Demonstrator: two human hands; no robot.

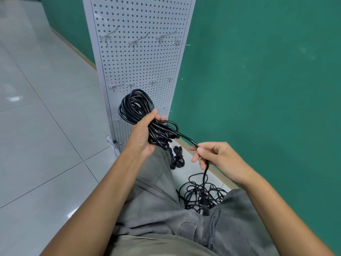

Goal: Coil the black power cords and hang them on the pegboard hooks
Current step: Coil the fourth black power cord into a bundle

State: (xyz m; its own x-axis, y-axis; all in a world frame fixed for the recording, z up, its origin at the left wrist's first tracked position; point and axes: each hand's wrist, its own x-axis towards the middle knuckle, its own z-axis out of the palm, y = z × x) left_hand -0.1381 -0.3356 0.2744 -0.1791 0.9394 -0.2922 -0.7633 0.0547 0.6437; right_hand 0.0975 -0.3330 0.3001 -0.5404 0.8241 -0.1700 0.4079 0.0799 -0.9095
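My left hand grips a thick coil of black power cord in front of the lower part of the white pegboard. A strand runs from the coil to my right hand, which pinches it; below that hand the cord's end hangs down to a plug. Bare metal hooks stick out in a row across the upper board, and smaller hooks in a row just above the coil. A loose tangle of black cord lies on the floor between my knees.
Two small bundled cords lie on the floor at the pegboard's foot. The board leans against a green wall. Grey glossy floor tiles stretch to the left. My grey trouser legs fill the lower middle.
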